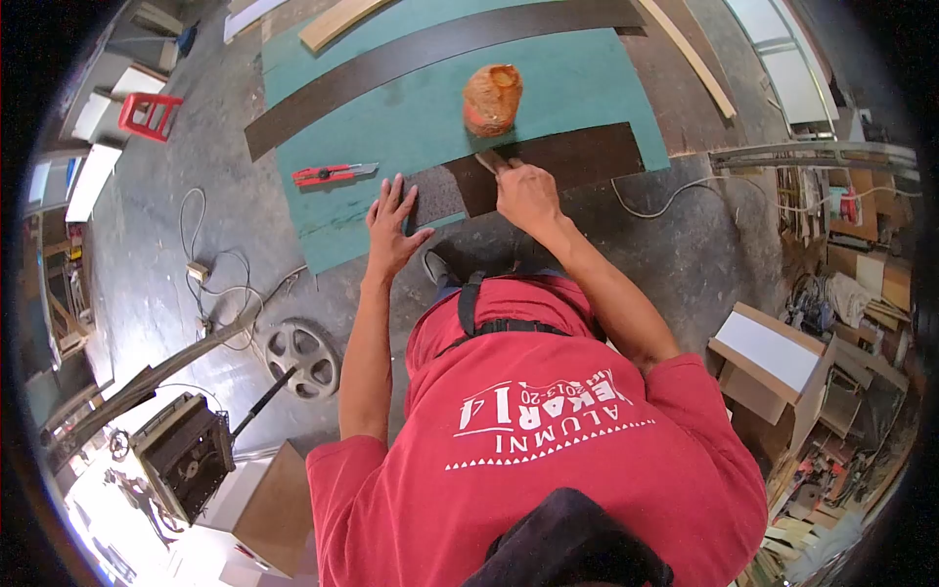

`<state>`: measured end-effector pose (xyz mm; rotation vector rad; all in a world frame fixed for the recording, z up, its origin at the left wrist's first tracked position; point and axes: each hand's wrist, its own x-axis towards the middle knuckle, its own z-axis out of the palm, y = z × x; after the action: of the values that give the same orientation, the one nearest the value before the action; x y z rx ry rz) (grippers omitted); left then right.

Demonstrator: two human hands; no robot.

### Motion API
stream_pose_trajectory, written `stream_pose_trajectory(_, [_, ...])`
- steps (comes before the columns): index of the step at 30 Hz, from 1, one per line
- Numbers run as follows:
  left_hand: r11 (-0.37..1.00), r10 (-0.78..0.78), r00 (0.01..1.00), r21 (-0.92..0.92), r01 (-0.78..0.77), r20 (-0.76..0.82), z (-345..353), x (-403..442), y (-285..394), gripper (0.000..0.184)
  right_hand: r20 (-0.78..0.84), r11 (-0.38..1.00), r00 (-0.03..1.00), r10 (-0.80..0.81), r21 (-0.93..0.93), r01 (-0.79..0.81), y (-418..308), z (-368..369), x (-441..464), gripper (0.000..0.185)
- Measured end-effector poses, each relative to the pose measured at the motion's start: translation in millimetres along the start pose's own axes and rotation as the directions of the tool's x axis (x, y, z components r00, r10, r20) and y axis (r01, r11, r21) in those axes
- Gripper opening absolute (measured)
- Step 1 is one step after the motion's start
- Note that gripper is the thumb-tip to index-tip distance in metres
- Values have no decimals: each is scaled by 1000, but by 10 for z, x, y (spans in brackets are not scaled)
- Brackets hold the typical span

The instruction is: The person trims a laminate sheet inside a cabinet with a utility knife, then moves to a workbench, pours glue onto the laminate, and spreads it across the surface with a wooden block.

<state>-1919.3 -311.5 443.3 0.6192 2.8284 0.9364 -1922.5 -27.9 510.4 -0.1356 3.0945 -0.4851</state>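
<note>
My left hand [394,227] lies flat with fingers spread at the left end of a dark strip, beside its speckled grey section [436,196]. My right hand [528,196] is closed round a small flat scraper-like tool [488,159], its tip over the strip where the grey section meets the dark brown part [587,157]. Just beyond the strip stands an orange-brown stained container [492,100] with an open top. A red utility knife [335,174] rests on the green board [391,108], to the left of the strip and beyond my left hand.
A long dark curved strip [440,44] crosses the far part of the board. Light wooden battens [342,22] lie beyond it. Cables [235,289] and a grey wheel [301,358] are on the floor at left, a red stool [150,115] farther off. Cardboard boxes [773,357] stand at right.
</note>
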Motion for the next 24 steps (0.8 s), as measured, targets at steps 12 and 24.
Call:
stream_pose_trajectory(12, [999, 19, 1000, -32, -19, 0, 3, -9, -19, 94, 134, 949, 940, -314, 57, 309, -198, -230, -450, 32])
stream_pose_trajectory(24, [992, 127, 992, -13, -127, 19, -235, 150, 25, 98, 27, 846, 969, 245, 482, -227, 31, -443, -1144, 31])
